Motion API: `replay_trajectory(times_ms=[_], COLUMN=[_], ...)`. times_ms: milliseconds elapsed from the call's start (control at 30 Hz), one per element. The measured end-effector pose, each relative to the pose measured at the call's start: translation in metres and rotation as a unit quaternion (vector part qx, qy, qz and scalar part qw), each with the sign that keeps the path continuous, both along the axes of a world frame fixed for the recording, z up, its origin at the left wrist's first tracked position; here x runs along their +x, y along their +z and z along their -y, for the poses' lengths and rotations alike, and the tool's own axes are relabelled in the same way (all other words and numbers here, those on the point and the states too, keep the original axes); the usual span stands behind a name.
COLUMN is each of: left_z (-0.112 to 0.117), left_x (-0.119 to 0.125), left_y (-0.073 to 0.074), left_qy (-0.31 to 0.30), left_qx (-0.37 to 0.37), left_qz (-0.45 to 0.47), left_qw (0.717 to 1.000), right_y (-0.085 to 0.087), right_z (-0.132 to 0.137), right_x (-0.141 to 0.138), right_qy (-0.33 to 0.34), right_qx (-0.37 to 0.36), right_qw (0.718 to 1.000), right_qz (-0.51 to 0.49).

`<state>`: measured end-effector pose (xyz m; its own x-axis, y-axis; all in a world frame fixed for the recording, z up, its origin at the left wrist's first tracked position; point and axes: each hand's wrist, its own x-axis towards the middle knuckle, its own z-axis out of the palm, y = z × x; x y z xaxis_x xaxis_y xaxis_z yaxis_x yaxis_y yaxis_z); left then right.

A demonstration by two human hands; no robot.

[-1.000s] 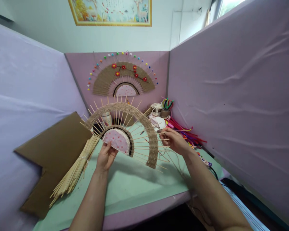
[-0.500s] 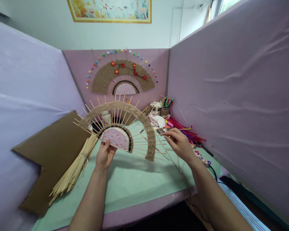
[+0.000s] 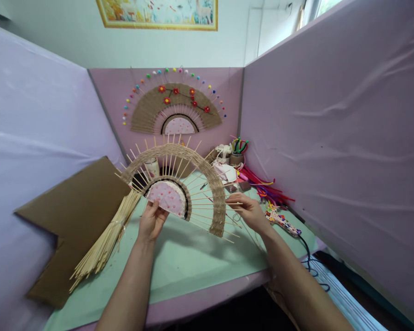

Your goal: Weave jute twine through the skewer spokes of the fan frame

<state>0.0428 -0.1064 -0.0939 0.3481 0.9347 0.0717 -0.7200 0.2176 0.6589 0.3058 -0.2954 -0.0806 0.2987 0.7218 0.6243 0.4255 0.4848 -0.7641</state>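
Observation:
My left hand [image 3: 152,222] grips an unfinished fan by its pink spotted half-circle base [image 3: 167,196], thumb in front and fingers behind. Thin wooden sticks radiate from this base through a woven twine band [image 3: 218,202], their bare tips sticking out past it. My right hand [image 3: 246,210] is at the band's right side, fingers pinched together among the stick tips. Whatever lies in that pinch is too small to make out. Loose twine [image 3: 253,236] trails beside the right hand, above the table.
A finished fan [image 3: 175,103] with red flowers hangs on the back panel. At left lie a stick bundle [image 3: 105,241] and cardboard [image 3: 72,220]. Pipe cleaners [image 3: 262,181], a glue gun [image 3: 284,223] with its cord, and a can of scissors [image 3: 237,158] stand right.
My right hand has moved left and slightly down, in among the stick tips. The fan has shifted slightly right, its right end a little lower. My left hand keeps its hold.

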Motion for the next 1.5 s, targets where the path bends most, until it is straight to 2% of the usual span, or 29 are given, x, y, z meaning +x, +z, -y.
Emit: replay_trajectory(times_ms=[467, 667, 900, 1267, 1333, 1500], left_z=[-0.004, -0.004, -0.005, -0.002, -0.002, 0.003], left_x=[-0.003, -0.004, -0.004, -0.003, -0.003, 0.0], left_y=[0.003, 0.002, 0.002, 0.004, 0.005, 0.006], left_qy=[0.027, 0.028, 0.035, 0.041, 0.043, 0.039], left_qx=[-0.018, 0.002, 0.003, 0.019, 0.017, 0.006], left_qz=[0.033, 0.033, 0.025, 0.016, 0.014, 0.015], left_qw=[0.999, 0.999, 0.999, 0.999, 0.999, 0.999], right_y=[-0.001, 0.0, 0.003, 0.006, 0.004, -0.004], right_z=[0.017, 0.022, 0.028, 0.032, 0.031, 0.025], right_x=[-0.008, 0.0, 0.01, -0.006, -0.007, -0.005], right_qy=[-0.052, -0.051, -0.095, -0.162, -0.152, -0.061], right_qx=[-0.033, -0.041, -0.05, -0.009, -0.012, -0.017], right_qw=[0.998, 0.998, 0.993, 0.976, 0.976, 0.982], right_qz=[-0.017, 0.018, 0.057, 0.148, 0.156, 0.179])
